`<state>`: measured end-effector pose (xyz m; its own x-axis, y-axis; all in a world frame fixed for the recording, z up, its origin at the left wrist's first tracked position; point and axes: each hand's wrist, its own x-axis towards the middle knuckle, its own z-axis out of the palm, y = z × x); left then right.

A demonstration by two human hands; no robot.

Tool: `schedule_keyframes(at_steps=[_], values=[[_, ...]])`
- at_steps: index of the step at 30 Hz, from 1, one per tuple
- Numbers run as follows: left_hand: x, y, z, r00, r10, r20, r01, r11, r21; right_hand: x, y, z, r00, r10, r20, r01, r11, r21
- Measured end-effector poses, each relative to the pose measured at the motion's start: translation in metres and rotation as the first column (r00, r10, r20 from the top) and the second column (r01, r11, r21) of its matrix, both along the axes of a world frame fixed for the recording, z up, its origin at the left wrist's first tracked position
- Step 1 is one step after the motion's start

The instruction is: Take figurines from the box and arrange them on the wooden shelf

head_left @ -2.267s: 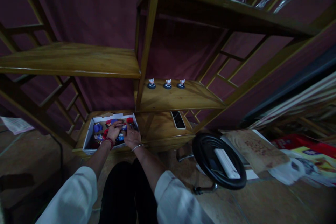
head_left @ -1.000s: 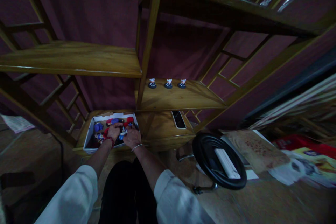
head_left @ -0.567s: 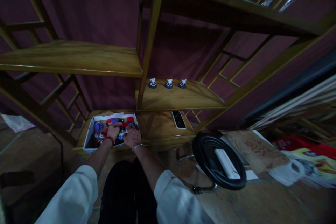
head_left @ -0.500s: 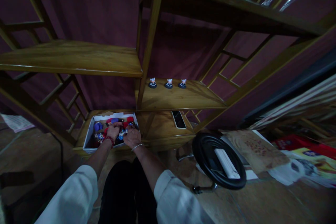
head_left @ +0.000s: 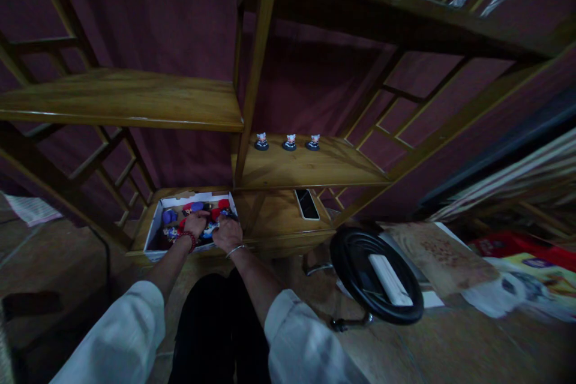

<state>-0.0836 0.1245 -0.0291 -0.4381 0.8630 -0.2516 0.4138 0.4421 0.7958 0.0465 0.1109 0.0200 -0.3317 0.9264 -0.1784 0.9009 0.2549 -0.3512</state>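
Observation:
A shallow white cardboard box point(head_left: 154, 229) sits on the low shelf at left, holding several small figurines in red, purple and blue. My left hand point(head_left: 195, 225), with a red bead bracelet at the wrist, reaches into it with fingers stretched to the right over the figurines. My right hand point(head_left: 228, 235), wearing a silver bangle, is at the box's right end. Its fingers are curled round a small figurine point(head_left: 229, 215), mostly hidden by the hand. Between the hands lies a blue-and-white figurine point(head_left: 209, 230). A purple-topped figurine point(head_left: 170, 216) lies at the box's left.
Three small white-and-black figurines point(head_left: 289, 142) stand in a row on the middle shelf point(head_left: 310, 171). A phone point(head_left: 306, 204) lies on the low shelf. To the right is a black round stool point(head_left: 344, 276) bearing a white slim box point(head_left: 389, 279). Cardboard point(head_left: 438, 255) and bags lie beyond.
Both hands stay inside the box and shift only slightly among the figurines. The three figurines on the shelf have not moved.

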Motion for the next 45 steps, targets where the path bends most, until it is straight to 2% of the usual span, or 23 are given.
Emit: schedule_keyframes(at_steps=[4, 9, 14, 20, 27, 35, 45], values=[[-0.001, -0.003, 0.011, 0.992, -0.119, -0.042, 0.118, 0.993, -0.019, 0.0, 0.001, -0.004, 0.999, 0.022, -0.05, -0.019, 0.998, 0.068], [-0.002, -0.008, 0.023, 0.968, -0.237, -0.08, 0.238, 0.971, -0.004, 0.001, 0.002, -0.005, 0.998, 0.03, -0.047, -0.027, 0.998, 0.059], [0.002, -0.018, 0.032, 0.904, -0.37, -0.213, 0.38, 0.925, 0.007, 0.001, 0.002, -0.003, 0.999, 0.036, -0.036, -0.034, 0.998, 0.058], [0.011, -0.033, 0.03, 0.813, -0.437, -0.385, 0.481, 0.877, 0.019, 0.001, 0.001, 0.002, 0.999, 0.051, -0.011, -0.051, 0.998, 0.036], [0.012, -0.036, 0.02, 0.799, -0.396, -0.452, 0.449, 0.893, 0.013, 0.001, 0.001, 0.002, 0.998, 0.054, -0.012, -0.053, 0.998, 0.031], [0.015, -0.037, 0.031, 0.818, -0.365, -0.444, 0.356, 0.928, -0.109, 0.0, 0.003, -0.002, 0.999, 0.041, -0.021, -0.04, 0.999, 0.026], [0.015, -0.034, 0.035, 0.84, -0.338, -0.425, 0.311, 0.941, -0.135, 0.001, 0.003, -0.002, 0.997, 0.042, -0.057, -0.04, 0.998, 0.046]])
